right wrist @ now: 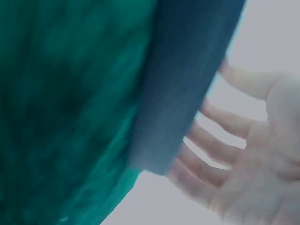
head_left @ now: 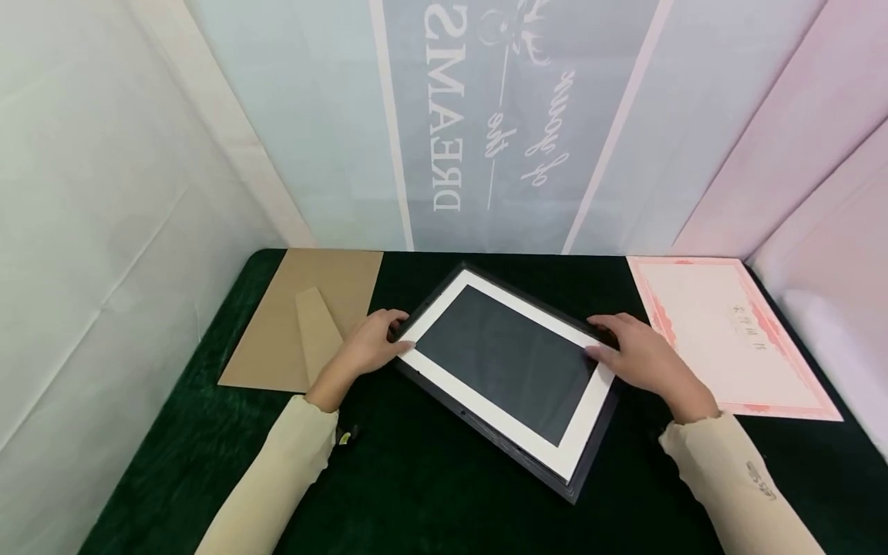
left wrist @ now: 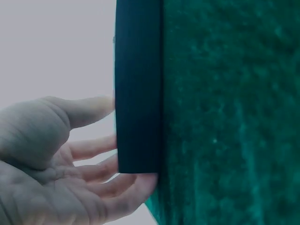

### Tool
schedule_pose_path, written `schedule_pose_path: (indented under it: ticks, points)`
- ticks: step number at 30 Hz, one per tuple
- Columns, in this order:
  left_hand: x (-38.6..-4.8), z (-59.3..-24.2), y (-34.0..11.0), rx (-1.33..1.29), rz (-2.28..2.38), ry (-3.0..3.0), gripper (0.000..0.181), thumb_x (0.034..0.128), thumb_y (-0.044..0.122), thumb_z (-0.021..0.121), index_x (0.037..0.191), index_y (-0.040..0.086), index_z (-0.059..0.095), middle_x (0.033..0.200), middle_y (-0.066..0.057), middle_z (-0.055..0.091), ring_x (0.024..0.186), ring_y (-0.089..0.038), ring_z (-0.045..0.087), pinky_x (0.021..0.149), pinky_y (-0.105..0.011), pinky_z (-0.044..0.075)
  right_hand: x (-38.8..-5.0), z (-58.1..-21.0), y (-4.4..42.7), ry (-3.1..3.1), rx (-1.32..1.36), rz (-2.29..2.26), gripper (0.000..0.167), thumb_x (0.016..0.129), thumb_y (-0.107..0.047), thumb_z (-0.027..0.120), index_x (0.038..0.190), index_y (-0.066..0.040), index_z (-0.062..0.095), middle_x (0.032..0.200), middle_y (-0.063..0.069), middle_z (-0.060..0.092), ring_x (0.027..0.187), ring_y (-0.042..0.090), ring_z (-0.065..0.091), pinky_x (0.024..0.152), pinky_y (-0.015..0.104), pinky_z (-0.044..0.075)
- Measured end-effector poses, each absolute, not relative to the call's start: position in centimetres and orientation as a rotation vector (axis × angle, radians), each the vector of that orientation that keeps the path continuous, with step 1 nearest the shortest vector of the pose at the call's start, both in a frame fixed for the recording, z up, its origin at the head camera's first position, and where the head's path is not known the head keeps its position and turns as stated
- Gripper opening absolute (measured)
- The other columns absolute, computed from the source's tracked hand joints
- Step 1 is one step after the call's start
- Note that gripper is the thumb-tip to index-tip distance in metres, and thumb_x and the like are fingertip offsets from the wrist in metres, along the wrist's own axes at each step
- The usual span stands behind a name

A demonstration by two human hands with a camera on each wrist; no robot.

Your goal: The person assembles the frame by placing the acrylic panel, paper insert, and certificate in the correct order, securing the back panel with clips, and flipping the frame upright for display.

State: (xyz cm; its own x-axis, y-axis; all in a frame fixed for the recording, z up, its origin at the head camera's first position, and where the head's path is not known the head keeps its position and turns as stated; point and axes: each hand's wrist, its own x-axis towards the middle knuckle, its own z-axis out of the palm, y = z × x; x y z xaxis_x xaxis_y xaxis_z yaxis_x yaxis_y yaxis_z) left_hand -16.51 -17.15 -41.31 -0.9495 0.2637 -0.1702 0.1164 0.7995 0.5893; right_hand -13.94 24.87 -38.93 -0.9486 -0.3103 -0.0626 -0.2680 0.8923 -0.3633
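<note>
A dark picture frame (head_left: 461, 413) with a white mat (head_left: 486, 405) lies at an angle in the middle of the head view, its dark centre facing up. At its left corner my left hand (head_left: 371, 341) holds the border, thumb on the upper face and fingers by the outer edge. My right hand (head_left: 641, 354) grips the right part the same way. In the left wrist view, the frame's dark side (left wrist: 139, 89) stands by the fingertips. The right wrist view has fingers and thumb against another side of the frame (right wrist: 180, 89); the undersides of some fingers are hidden.
On the left lies a brown backing board (head_left: 257, 339) with a stand flap (head_left: 315, 331). A pink-bordered paper sheet (head_left: 701, 324) lies on the right. Dark green cloth (head_left: 430, 493) covers the table. A printed curtain (head_left: 513, 139) hangs behind it.
</note>
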Motion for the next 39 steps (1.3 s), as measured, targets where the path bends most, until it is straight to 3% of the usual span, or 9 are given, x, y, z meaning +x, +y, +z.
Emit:
schedule_pose_path:
  ticks: [3, 7, 10, 16, 23, 28, 31, 36, 39]
  points:
    - [-16.1, -41.3, -17.4, 0.317, 0.892, 2.7, 0.054, 0.0942, 0.02, 0.069, 0.143, 0.004, 0.05, 0.126, -0.019, 0.059, 0.108, -0.03, 0.059, 0.091, -0.046, 0.051, -11.8, -38.4, 23.2, 2.885, -0.728, -0.606, 0.068, 0.085, -0.036, 0.078, 0.141, -0.008, 0.051, 0.142, 0.022, 0.049, 0.127, 0.043, 0.047, 0.099, 0.065, 0.037]
    - [-15.8, -41.4, -17.7, 0.3, 0.924, 2.675, 0.05, 0.098, 0.015, 0.062, 0.145, 0.006, 0.047, 0.129, -0.02, 0.059, 0.114, -0.032, 0.057, 0.096, -0.048, 0.049, -8.9, -37.8, 20.4, 2.644, -1.055, -0.669, 0.083, 0.076, -0.047, 0.084, 0.147, -0.023, 0.047, 0.153, 0.01, 0.038, 0.139, 0.035, 0.035, 0.102, 0.064, 0.026]
    - [-15.6, -41.6, -17.8, 0.285, 0.938, 2.672, 0.049, 0.0989, 0.013, 0.06, 0.145, 0.007, 0.048, 0.13, -0.02, 0.059, 0.115, -0.032, 0.058, 0.097, -0.049, 0.049, -7.5, -37.4, 18.9, 2.504, -1.118, -0.641, 0.092, 0.072, -0.046, 0.087, 0.15, -0.031, 0.04, 0.159, 0.006, 0.028, 0.145, 0.031, 0.027, 0.106, 0.062, 0.021]
    - [-15.4, -41.7, -17.8, 0.297, 0.953, 2.654, 0.047, 0.1, 0.011, 0.057, 0.146, 0.005, 0.047, 0.13, -0.021, 0.058, 0.117, -0.033, 0.057, 0.098, -0.049, 0.049, -6.5, -37.3, 18.1, 2.475, -1.112, -0.55, 0.089, 0.073, -0.029, 0.088, 0.149, -0.028, 0.042, 0.159, 0.003, 0.029, 0.145, 0.029, 0.027, 0.108, 0.058, 0.022]
    - [-15.4, -41.6, -18.0, 0.337, 0.96, 2.671, 0.047, 0.0994, 0.009, 0.058, 0.146, 0.004, 0.048, 0.13, -0.021, 0.059, 0.113, -0.033, 0.058, 0.096, -0.049, 0.049, -6.6, -37.5, 17.9, 2.494, -1.085, -0.497, 0.074, 0.075, -0.029, 0.087, 0.14, -0.031, 0.052, 0.149, 0.0, 0.043, 0.135, 0.026, 0.042, 0.101, 0.058, 0.036]
    - [-15.4, -41.4, -18.2, 0.335, 0.955, 2.663, 0.047, 0.0996, 0.011, 0.058, 0.145, 0.004, 0.049, 0.129, -0.021, 0.059, 0.112, -0.032, 0.058, 0.094, -0.048, 0.05, -7.5, -37.8, 18.2, 2.601, -1.018, -0.472, 0.067, 0.075, -0.039, 0.086, 0.134, -0.027, 0.059, 0.14, -0.002, 0.053, 0.128, 0.023, 0.049, 0.101, 0.052, 0.041]
    - [-15.4, -41.0, -18.5, 0.293, 0.885, 2.666, 0.044, 0.0996, 0.016, 0.06, 0.141, 0.004, 0.053, 0.124, -0.019, 0.061, 0.105, -0.029, 0.06, 0.09, -0.046, 0.051, -8.5, -37.6, 19.3, 2.683, -0.979, -0.524, 0.059, 0.079, -0.037, 0.083, 0.132, -0.023, 0.061, 0.137, -0.001, 0.056, 0.126, 0.024, 0.053, 0.101, 0.052, 0.044]
    - [-15.1, -40.3, -18.9, 0.223, 0.755, 2.631, 0.043, 0.0993, 0.025, 0.061, 0.136, 0.004, 0.056, 0.102, -0.014, 0.067, 0.077, -0.02, 0.062, 0.072, -0.035, 0.053, -10.5, -37.6, 22.5, 2.905, -0.76, -0.573, 0.049, 0.088, -0.022, 0.076, 0.133, -0.01, 0.059, 0.138, 0.017, 0.053, 0.127, 0.038, 0.048, 0.101, 0.059, 0.041]
    - [-14.9, -40.2, -18.9, 0.188, 0.808, 2.571, 0.045, 0.0983, 0.023, 0.063, 0.138, 0.003, 0.054, 0.1, -0.014, 0.065, 0.066, -0.014, 0.063, 0.065, -0.03, 0.054, -11.4, -38.3, 24.1, 2.955, -0.569, -0.566, 0.049, 0.093, -0.015, 0.069, 0.138, -0.002, 0.053, 0.139, 0.028, 0.048, 0.126, 0.047, 0.046, 0.1, 0.064, 0.04]
